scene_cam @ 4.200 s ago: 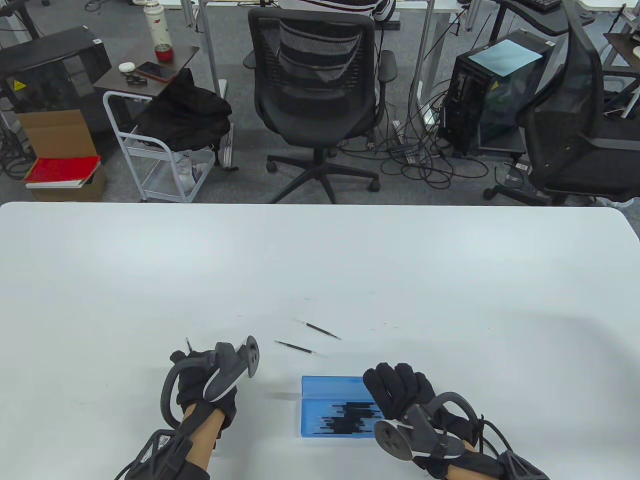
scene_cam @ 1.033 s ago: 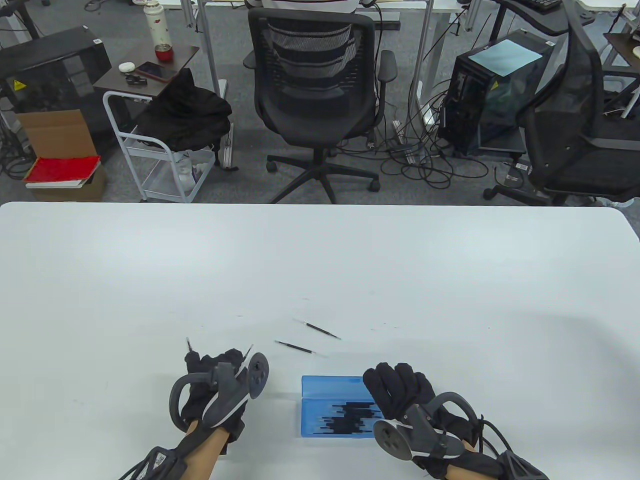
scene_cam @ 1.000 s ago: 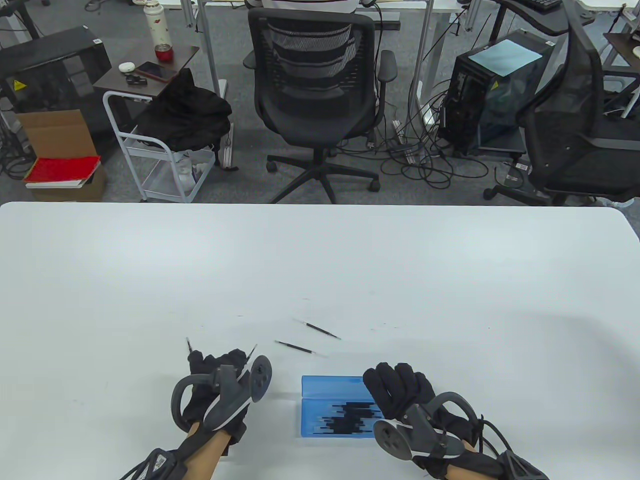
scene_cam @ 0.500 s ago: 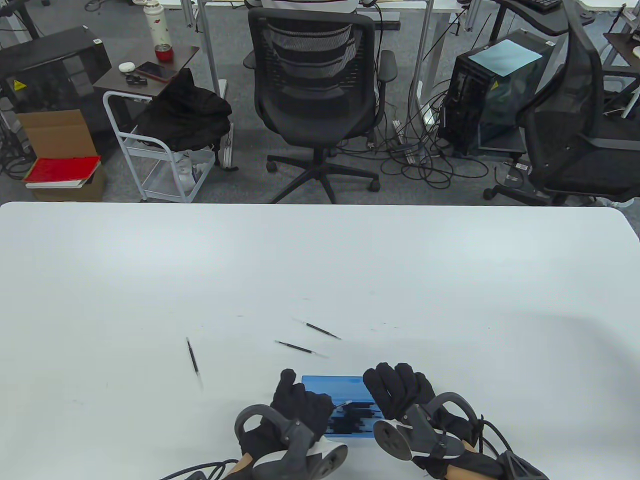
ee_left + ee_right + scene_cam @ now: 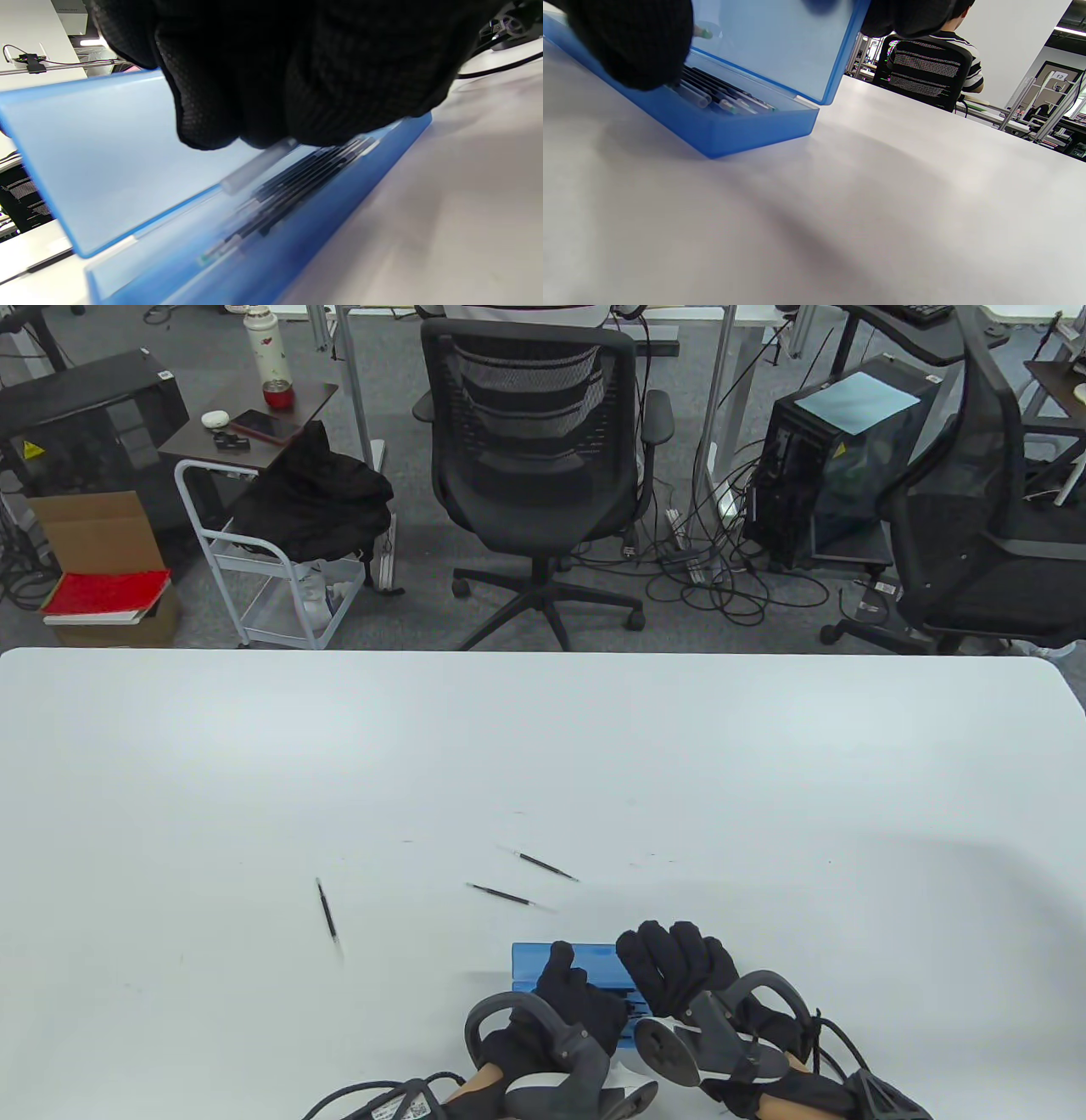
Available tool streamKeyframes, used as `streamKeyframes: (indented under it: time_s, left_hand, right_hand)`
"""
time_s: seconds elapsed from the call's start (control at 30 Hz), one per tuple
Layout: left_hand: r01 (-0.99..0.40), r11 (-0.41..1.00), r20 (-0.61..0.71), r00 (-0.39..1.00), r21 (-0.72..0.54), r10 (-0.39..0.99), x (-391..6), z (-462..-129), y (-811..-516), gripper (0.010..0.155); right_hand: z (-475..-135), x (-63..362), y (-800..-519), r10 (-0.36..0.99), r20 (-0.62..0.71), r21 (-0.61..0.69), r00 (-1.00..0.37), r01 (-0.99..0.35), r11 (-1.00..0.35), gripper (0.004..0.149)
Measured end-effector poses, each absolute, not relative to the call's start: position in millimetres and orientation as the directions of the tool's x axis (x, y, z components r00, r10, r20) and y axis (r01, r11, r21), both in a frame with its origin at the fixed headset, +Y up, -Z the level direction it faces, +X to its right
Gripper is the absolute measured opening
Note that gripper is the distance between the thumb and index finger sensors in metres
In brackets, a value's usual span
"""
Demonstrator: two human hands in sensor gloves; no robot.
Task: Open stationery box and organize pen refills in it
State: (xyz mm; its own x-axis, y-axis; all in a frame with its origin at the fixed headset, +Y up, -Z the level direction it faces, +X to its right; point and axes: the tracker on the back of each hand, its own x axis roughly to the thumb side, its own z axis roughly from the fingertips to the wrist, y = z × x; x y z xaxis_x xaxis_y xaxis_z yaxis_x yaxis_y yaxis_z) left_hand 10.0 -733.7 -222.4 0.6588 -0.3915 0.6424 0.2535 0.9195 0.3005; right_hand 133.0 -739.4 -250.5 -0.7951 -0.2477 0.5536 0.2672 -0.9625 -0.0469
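Observation:
The blue stationery box [image 5: 528, 967] lies open near the table's front edge. My right hand [image 5: 670, 963] grips the top edge of its raised lid [image 5: 772, 46] and holds it up. My left hand [image 5: 577, 984] hovers over the tray, pinching a clear-tipped pen refill [image 5: 258, 163] just above several black refills [image 5: 305, 178] lying side by side in the tray. Three loose refills lie on the table: one on the left [image 5: 327, 909] and two behind the box [image 5: 505, 895] [image 5: 543, 864]. My left hand covers most of the tray in the table view.
The white table [image 5: 543, 746] stretches wide behind and to both sides of the box. Beyond its far edge stand office chairs [image 5: 534, 458], a computer tower [image 5: 836, 466] and a small cart [image 5: 271, 551]. A person sits behind the middle chair.
My left hand has moved right from the table's left part to over the box, carrying one refill. Another refill stays on the table where the hand was. The right hand has not moved.

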Motion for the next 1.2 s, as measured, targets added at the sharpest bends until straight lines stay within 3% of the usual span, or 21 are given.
streamKeyframes:
  time_s: [0.5,0.73,0.93,1.2]
  left_hand:
    - [0.325,0.88,0.635,0.609,0.346,-0.474,17.4,-218.2,-740.2,0.052]
    - [0.245,0.907,0.631,0.655,0.343,-0.416,5.4,-209.8,-717.9,0.05]
    - [0.188,0.922,0.534,0.768,0.339,-0.353,-14.1,-211.4,-684.5,0.049]
    - [0.141,0.947,0.248,0.944,0.289,-0.217,-69.4,-240.0,-651.7,0.048]
  right_hand:
    - [-250.3,133.2,-739.5,-0.25,0.553,-0.049,-0.795,0.269,-0.962,0.113]
    - [-250.3,133.3,-739.6,-0.251,0.553,-0.05,-0.794,0.269,-0.962,0.113]
    - [-249.9,133.2,-739.5,-0.254,0.552,-0.053,-0.794,0.271,-0.961,0.113]
    - [-249.7,133.0,-739.5,-0.255,0.55,-0.054,-0.795,0.271,-0.961,0.113]
